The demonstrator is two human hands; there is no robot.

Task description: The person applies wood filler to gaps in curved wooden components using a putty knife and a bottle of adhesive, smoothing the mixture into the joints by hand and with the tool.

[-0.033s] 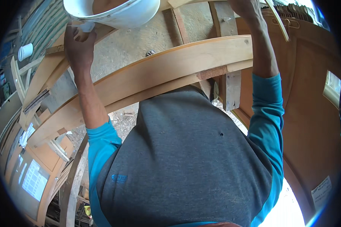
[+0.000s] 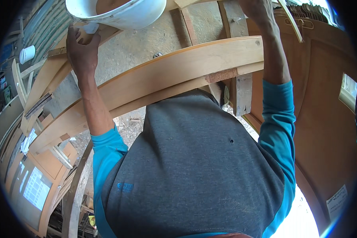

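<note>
At the top left a white plastic bucket (image 2: 135,14) is tilted, with something brown visible inside it. My left hand (image 2: 83,49) is closed at the bucket's rim beside its handle lug, thumb and fingers curled around that edge. My right hand (image 2: 258,12) reaches to the top edge of the picture, and its fingers are hidden there, so what it touches does not show. A long curved wooden piece (image 2: 178,65) runs crosswise below both hands, in front of my body.
Brown wooden panels (image 2: 325,119) stand on the right. A wooden strip (image 2: 291,22) juts out near my right wrist. Upright boards (image 2: 242,93) support the curved piece. Left are a small white bucket (image 2: 27,54), timber offcuts and a framed glass pane (image 2: 31,186).
The bucket has shifted very slightly left and up with my left hand. My right forearm has moved slightly left.
</note>
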